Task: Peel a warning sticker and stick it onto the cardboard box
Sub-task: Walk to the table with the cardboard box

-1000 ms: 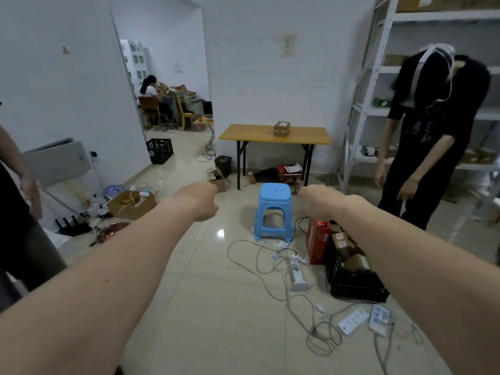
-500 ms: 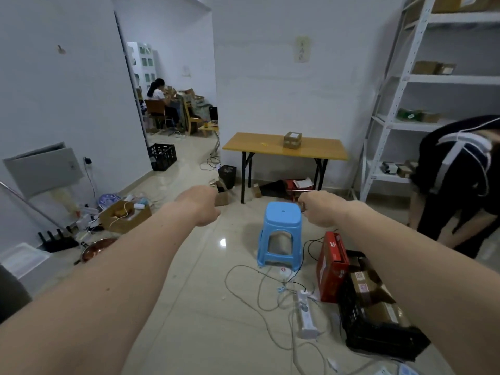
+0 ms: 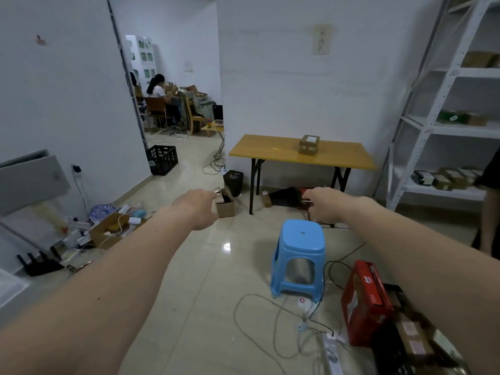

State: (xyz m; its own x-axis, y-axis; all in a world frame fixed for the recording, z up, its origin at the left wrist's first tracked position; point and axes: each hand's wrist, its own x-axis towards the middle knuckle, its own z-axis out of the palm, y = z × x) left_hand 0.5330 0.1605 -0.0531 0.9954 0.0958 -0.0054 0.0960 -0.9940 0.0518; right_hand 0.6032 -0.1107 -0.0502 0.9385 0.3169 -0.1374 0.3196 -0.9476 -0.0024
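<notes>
A small taped cardboard box (image 3: pixel 309 144) with a label on top stands on the yellow folding table (image 3: pixel 265 151) against the far wall. A tiny yellow scrap (image 3: pixel 276 149) lies on the table to the left of the box; I cannot tell whether it is a sticker. Both my arms stretch straight out over the floor, well short of the table. My left hand (image 3: pixel 197 208) is curled into a loose fist, back upward. My right hand (image 3: pixel 324 204) is curled the same way above the blue stool; its fingertips are hidden.
A blue plastic stool (image 3: pixel 301 239) stands between me and the table. Cables and a power strip (image 3: pixel 331 353), a red carton (image 3: pixel 362 301) and a black crate of parcels (image 3: pixel 414 347) lie at the right. White shelving (image 3: pixel 433 131) and a standing person (image 3: pixel 489 198) are at the right, floor clutter (image 3: pixel 108 231) at the left.
The view has moved forward and tipped up, so the table and stool are nearer. The standing person has slid to the right edge. My arms stay outstretched with curled hands.
</notes>
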